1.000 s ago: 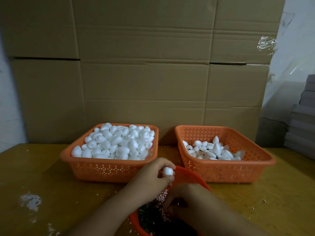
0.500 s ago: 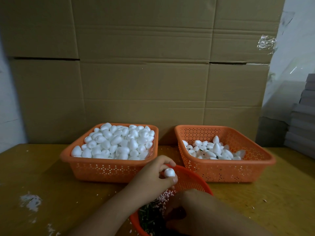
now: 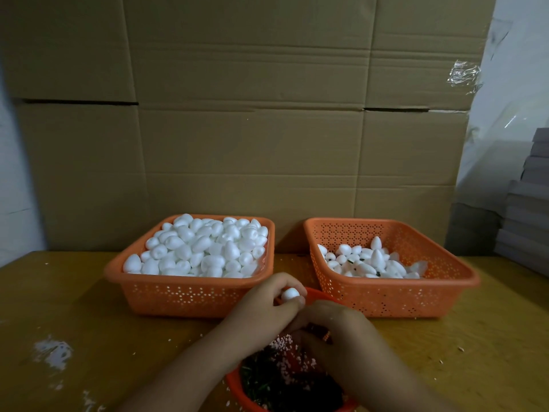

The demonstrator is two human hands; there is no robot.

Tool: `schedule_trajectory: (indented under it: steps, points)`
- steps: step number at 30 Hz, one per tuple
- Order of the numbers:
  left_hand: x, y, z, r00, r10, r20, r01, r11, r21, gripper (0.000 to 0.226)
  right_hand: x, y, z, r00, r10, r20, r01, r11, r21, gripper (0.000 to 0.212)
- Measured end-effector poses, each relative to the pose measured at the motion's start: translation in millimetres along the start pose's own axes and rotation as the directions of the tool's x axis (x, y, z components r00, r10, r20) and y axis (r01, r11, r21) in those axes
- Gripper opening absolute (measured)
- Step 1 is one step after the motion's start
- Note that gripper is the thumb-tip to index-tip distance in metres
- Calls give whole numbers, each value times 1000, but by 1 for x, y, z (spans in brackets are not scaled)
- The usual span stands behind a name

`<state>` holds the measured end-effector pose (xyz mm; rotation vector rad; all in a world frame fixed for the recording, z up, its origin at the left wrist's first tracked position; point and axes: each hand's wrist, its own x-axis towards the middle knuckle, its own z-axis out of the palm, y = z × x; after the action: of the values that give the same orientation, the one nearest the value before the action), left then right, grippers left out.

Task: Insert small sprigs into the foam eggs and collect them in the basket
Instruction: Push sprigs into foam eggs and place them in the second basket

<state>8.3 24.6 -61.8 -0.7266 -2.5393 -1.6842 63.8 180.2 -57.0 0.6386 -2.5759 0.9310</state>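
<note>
My left hand point(image 3: 264, 307) pinches a white foam egg point(image 3: 289, 294) above the round orange bowl point(image 3: 237, 388) of dark green sprigs point(image 3: 261, 382) and pink crumbs. My right hand point(image 3: 341, 337) has its fingers curled right next to the egg, over the bowl; what they hold is hidden. On the left stands an orange basket point(image 3: 190, 295) heaped with plain foam eggs point(image 3: 202, 248). The orange basket point(image 3: 416, 295) on the right holds a smaller layer of eggs point(image 3: 368, 263), some showing green sprigs.
Everything sits on a yellow wooden table point(image 3: 89, 322) with white foam crumbs point(image 3: 53, 352) at the left. A wall of cardboard boxes point(image 3: 252, 114) rises behind the baskets. Grey stacked boards point(image 3: 528, 209) stand at the right edge.
My right hand has come up out of the sprig bowl to meet the left hand. The egg in my left hand has barely moved.
</note>
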Motion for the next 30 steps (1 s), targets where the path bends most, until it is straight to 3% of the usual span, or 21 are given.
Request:
schedule_trajectory:
  steps: [4,7,15,19,23,27,30]
  points:
    - [-3,11,-4,999,-4,51,7,998,-66,20,-3,3,3,947,-16,-322,44,996,80,32]
    - [-4,13,-2,995,33,98,-27,998,-57,15,-3,1,4,905,24,-424,44,988,150,30]
    - [-6,19,-3,975,89,203,-97,995,32,11,0,3,-1,878,239,-416,-65,918,391,24]
    - [-7,21,-6,970,117,215,-129,991,45,5,-1,4,-3,868,254,-426,-58,905,422,24]
    - [-7,20,-6,968,147,204,-169,981,96,15,0,4,-3,872,249,-421,-45,897,439,25]
    - [-6,20,-7,971,174,162,-191,976,100,20,1,4,-2,901,289,-323,-96,860,502,14]
    - [-6,19,-8,975,178,132,-190,978,81,7,1,4,-2,895,299,-330,-98,855,509,12]
